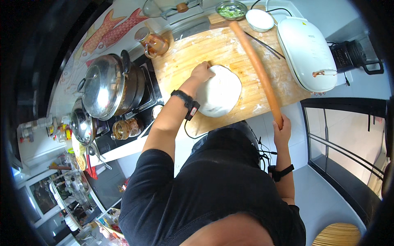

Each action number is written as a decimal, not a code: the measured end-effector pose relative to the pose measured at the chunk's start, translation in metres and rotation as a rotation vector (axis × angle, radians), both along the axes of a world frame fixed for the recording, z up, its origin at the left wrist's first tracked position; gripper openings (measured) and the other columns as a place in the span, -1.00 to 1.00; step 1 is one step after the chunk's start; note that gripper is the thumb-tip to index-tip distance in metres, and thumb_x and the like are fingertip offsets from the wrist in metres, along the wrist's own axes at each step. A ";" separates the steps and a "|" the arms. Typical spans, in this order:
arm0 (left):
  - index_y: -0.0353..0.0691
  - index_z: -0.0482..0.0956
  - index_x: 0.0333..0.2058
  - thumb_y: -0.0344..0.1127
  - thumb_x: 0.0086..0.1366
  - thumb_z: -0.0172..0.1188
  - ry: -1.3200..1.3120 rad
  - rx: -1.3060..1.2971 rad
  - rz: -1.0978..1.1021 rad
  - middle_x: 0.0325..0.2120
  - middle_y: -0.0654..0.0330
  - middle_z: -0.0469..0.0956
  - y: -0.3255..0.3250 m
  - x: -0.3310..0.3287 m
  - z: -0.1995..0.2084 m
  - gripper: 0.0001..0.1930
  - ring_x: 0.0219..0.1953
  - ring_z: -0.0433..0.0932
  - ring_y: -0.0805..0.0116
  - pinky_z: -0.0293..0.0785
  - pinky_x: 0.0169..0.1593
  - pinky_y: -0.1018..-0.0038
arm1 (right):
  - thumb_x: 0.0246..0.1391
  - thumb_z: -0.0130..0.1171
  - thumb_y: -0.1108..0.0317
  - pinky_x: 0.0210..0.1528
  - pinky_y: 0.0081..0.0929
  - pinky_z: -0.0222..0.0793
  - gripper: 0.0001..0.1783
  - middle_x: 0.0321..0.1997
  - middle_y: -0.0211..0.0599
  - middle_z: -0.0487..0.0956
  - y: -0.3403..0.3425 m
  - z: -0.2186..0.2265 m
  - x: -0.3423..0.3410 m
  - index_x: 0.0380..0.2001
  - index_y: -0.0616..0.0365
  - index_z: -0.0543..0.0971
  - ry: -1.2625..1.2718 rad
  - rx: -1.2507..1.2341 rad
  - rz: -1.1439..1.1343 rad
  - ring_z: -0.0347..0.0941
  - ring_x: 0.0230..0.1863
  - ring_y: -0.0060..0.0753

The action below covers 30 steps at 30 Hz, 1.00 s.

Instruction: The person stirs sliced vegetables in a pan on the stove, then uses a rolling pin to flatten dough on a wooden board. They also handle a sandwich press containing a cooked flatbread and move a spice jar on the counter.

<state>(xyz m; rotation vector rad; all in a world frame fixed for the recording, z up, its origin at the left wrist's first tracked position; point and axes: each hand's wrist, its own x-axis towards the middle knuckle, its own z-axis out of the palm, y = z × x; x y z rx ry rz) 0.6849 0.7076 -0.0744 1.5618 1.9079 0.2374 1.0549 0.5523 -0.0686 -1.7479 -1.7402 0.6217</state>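
A round, flattened sheet of white dough lies near the front edge of the floured wooden board. At its upper left rim is my left hand, fingers curled in and closed on the edge of the dough; the fingertips are partly hidden. My right hand is wrapped round the near end of a long wooden rolling pin. The pin slants across the right part of the board, apart from the dough, its far end near the back.
Right of the board stands a white electric appliance. Chopsticks, a white bowl and a bowl of chopped greens are at the back. A glass jug sits at the back left. A lidded steel pot occupies the stove.
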 end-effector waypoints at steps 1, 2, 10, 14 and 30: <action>-0.22 0.47 -0.16 -0.13 -0.07 0.32 -0.057 -0.015 0.015 -0.31 0.00 0.54 -0.003 0.003 0.005 -0.51 -0.18 0.51 0.12 0.40 -0.11 0.34 | -0.09 0.20 0.38 0.01 -0.27 0.27 -0.52 -0.09 -0.06 0.44 -0.001 0.002 0.000 -0.03 0.20 0.40 -0.015 -0.001 0.000 0.35 -0.06 -0.02; -0.21 0.46 -0.23 -0.17 -0.05 0.33 -0.072 0.024 0.030 -0.40 0.05 0.54 -0.007 0.006 0.011 -0.59 -0.30 0.53 0.16 0.41 -0.16 0.38 | -0.10 0.20 0.38 0.01 -0.26 0.27 -0.51 -0.09 -0.06 0.44 -0.001 0.004 0.001 -0.03 0.19 0.40 -0.024 -0.022 0.007 0.36 -0.06 -0.02; -0.21 0.46 -0.33 -0.38 0.04 0.32 -0.500 0.196 -0.089 -0.50 0.26 0.48 -0.061 0.038 0.095 -0.76 -0.42 0.43 0.46 0.37 -0.29 0.55 | -0.10 0.21 0.44 -0.01 -0.31 0.29 -0.53 -0.10 -0.08 0.44 0.009 0.028 0.011 -0.05 0.21 0.39 0.015 0.027 0.017 0.37 -0.08 -0.07; -0.22 0.47 -0.36 -0.46 0.06 0.30 -0.571 0.189 -0.038 -0.50 0.38 0.46 -0.048 0.014 0.155 -0.81 -0.44 0.41 0.63 0.38 -0.35 0.67 | -0.07 0.21 0.45 0.00 -0.34 0.30 -0.53 -0.08 -0.08 0.43 0.019 0.037 0.017 -0.03 0.24 0.37 0.022 0.026 0.008 0.38 -0.07 -0.13; -0.26 0.33 0.03 -0.31 0.02 0.21 0.350 0.394 -0.658 -0.21 0.04 0.49 -0.099 0.124 0.091 -0.46 -0.34 0.51 0.14 0.48 -0.29 0.28 | -0.04 0.18 0.45 0.01 -0.32 0.28 -0.54 -0.07 -0.10 0.42 0.019 0.046 0.014 -0.02 0.20 0.37 0.046 0.069 0.035 0.37 -0.07 -0.14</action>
